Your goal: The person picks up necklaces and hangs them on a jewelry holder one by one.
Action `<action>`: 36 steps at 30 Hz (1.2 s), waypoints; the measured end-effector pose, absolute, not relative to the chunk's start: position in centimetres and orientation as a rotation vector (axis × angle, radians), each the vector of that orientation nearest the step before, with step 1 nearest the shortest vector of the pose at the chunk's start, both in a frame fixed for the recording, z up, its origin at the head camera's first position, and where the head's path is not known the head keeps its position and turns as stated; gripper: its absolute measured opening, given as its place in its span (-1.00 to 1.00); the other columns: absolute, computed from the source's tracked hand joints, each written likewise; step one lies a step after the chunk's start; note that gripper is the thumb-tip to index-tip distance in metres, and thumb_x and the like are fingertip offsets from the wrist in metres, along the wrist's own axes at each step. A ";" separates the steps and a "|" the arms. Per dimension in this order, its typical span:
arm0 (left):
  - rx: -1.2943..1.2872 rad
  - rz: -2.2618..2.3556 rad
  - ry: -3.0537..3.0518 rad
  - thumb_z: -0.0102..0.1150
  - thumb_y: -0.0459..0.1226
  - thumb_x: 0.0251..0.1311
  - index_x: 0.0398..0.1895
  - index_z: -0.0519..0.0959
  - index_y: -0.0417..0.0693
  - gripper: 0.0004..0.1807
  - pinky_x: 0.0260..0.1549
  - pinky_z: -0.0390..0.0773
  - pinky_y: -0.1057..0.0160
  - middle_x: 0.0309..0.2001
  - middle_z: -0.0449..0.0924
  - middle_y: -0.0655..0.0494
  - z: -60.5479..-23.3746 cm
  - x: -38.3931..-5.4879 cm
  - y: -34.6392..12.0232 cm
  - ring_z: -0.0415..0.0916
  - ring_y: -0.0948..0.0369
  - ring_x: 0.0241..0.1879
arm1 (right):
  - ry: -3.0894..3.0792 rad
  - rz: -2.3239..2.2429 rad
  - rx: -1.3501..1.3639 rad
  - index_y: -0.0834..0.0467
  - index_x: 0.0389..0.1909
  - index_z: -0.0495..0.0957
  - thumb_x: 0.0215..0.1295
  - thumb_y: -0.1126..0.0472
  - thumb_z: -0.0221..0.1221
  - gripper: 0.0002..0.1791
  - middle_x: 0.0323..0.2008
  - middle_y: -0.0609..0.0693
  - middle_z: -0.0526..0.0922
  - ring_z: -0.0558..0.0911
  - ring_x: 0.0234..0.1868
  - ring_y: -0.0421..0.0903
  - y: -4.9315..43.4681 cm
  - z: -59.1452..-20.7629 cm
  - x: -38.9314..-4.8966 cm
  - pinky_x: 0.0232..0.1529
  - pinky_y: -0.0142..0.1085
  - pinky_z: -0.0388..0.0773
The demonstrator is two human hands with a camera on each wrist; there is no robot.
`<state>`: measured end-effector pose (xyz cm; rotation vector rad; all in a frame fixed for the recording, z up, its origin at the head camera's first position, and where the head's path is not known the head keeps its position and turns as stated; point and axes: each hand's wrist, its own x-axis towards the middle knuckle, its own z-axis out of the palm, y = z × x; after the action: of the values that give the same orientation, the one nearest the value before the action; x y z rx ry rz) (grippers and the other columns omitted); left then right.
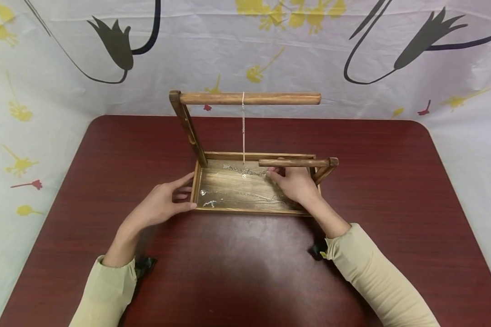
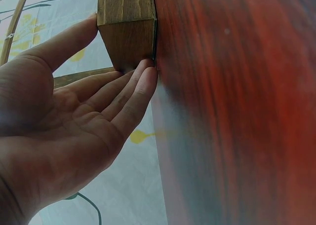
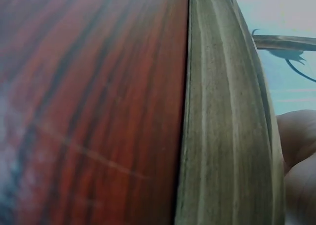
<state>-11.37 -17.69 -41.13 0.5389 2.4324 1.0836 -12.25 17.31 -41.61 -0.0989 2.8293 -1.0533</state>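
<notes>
A wooden jewellery stand has a shallow tray (image 1: 245, 211) at its base. At the tray's left end my left hand (image 1: 159, 204) touches the outer wall, its fingers fairly straight; the left wrist view has thumb and fingertips against the wooden corner. My right hand (image 1: 298, 184) reaches into the tray under the short bar, thumb and forefinger pinching the right end of a silvery chain bracelet (image 1: 249, 172). Thin chain necklaces (image 1: 229, 194) with small pendants lie along the front of the tray. In the right wrist view, the tray's side (image 3: 227, 106) hides most of the hand.
Over the tray, a long wooden bar (image 1: 282, 98) on a left post carries a hanging chain (image 1: 243, 131). A shorter, lower bar (image 1: 294, 162) extends from the right post. The stand is on a dark red table (image 1: 245, 254), with a patterned white cloth (image 1: 212, 50) behind.
</notes>
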 end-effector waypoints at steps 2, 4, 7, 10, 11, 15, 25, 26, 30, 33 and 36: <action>0.540 1.083 2.432 0.40 -0.24 0.20 0.55 0.14 -0.07 -0.10 0.08 0.59 0.02 0.16 0.57 -0.19 -41.1 -11.4 -17.7 0.57 -0.04 0.13 | 2.808 -1.063 -0.089 0.05 -0.28 0.67 0.41 0.07 0.20 -0.84 -0.48 -0.07 0.59 0.52 -0.41 -0.12 17.3 -41.4 -12.2 -0.27 -0.23 0.47; 0.541 1.083 2.431 0.40 -0.24 0.20 0.55 0.14 -0.07 -0.10 0.09 0.59 0.02 0.16 0.57 -0.19 -41.1 -11.4 -17.7 0.57 -0.04 0.13 | 2.778 -1.091 -0.082 0.06 -0.27 0.66 0.42 0.06 0.19 -0.83 -0.49 -0.07 0.60 0.51 -0.43 -0.14 17.4 -41.2 -12.1 -0.28 -0.24 0.47; 0.543 1.081 2.430 0.40 -0.24 0.20 0.55 0.13 -0.08 -0.10 0.08 0.59 0.02 0.16 0.58 -0.19 -41.1 -11.3 -17.7 0.57 -0.04 0.13 | 2.732 -1.153 -0.070 0.08 -0.28 0.65 0.43 0.06 0.18 -0.81 -0.46 -0.06 0.63 0.51 -0.45 -0.15 17.5 -40.9 -11.9 -0.26 -0.26 0.45; 0.546 1.079 2.431 0.40 -0.24 0.20 0.55 0.14 -0.09 -0.10 0.08 0.59 0.03 0.15 0.58 -0.19 -41.0 -11.3 -17.7 0.57 -0.04 0.12 | 2.694 -1.215 -0.074 0.10 -0.28 0.67 0.42 0.07 0.20 -0.80 -0.43 -0.03 0.65 0.51 -0.45 -0.15 17.7 -40.7 -11.8 -0.25 -0.27 0.45; 0.548 1.079 2.431 0.39 -0.24 0.20 0.55 0.14 -0.09 -0.10 0.08 0.60 0.03 0.15 0.58 -0.19 -41.0 -11.3 -17.7 0.57 -0.04 0.12 | 2.677 -1.241 -0.079 0.11 -0.27 0.67 0.41 0.08 0.20 -0.81 -0.43 -0.01 0.66 0.51 -0.46 -0.15 17.7 -40.6 -11.8 -0.26 -0.28 0.45; 0.553 1.080 2.433 0.39 -0.24 0.21 0.55 0.14 -0.09 -0.10 0.07 0.60 0.02 0.15 0.58 -0.19 -41.0 -11.3 -17.6 0.57 -0.05 0.12 | 2.539 -1.421 -0.071 0.19 -0.18 0.69 0.37 0.16 0.24 -0.82 -0.37 0.08 0.69 0.56 -0.39 -0.10 17.7 -40.4 -11.5 -0.27 -0.30 0.49; 0.563 1.072 2.447 0.39 -0.24 0.20 0.55 0.14 -0.10 -0.11 0.06 0.61 0.02 0.14 0.59 -0.20 -41.0 -11.3 -17.7 0.58 -0.05 0.10 | 2.216 -1.730 -0.022 0.34 -0.09 0.61 0.35 0.29 0.23 -0.79 -0.22 0.12 0.67 0.65 -0.18 -0.10 17.7 -39.0 -10.5 -0.04 -0.28 0.58; 0.562 1.072 2.445 0.39 -0.24 0.20 0.55 0.14 -0.10 -0.11 0.05 0.61 0.02 0.14 0.59 -0.20 -41.0 -11.3 -17.7 0.58 -0.05 0.11 | 2.186 -1.749 -0.013 0.36 -0.07 0.60 0.36 0.30 0.22 -0.78 -0.21 0.13 0.66 0.66 -0.19 -0.10 17.8 -38.8 -10.4 -0.01 -0.24 0.60; 0.554 1.070 2.439 0.39 -0.23 0.20 0.55 0.14 -0.10 -0.10 0.05 0.61 0.02 0.15 0.58 -0.19 -41.0 -11.4 -17.7 0.57 -0.04 0.12 | 2.058 -1.820 0.064 0.40 0.03 0.52 0.40 0.29 0.18 -0.71 -0.15 0.12 0.62 0.69 -0.18 -0.10 17.7 -38.2 -10.0 0.09 -0.09 0.61; 0.546 1.071 2.434 0.40 -0.23 0.20 0.55 0.13 -0.09 -0.10 0.05 0.61 0.01 0.16 0.58 -0.19 -41.0 -11.4 -17.7 0.57 -0.04 0.12 | 1.957 -1.877 0.132 0.39 0.09 0.48 0.42 0.26 0.17 -0.66 -0.14 0.06 0.62 0.68 -0.17 -0.12 17.6 -37.8 -9.7 0.14 -0.06 0.58; 0.547 1.073 2.432 0.40 -0.24 0.20 0.55 0.14 -0.10 -0.10 0.05 0.61 0.02 0.16 0.58 -0.19 -41.1 -11.3 -17.7 0.58 -0.03 0.12 | 1.838 -1.943 0.141 0.42 0.10 0.45 0.44 0.24 0.16 -0.64 -0.20 0.04 0.62 0.66 -0.19 -0.12 17.6 -37.1 -9.2 0.17 -0.02 0.55</action>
<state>-11.33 -17.67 -41.06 0.5466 2.4321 1.0730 -9.20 17.60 -37.11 0.1409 1.8379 -1.9432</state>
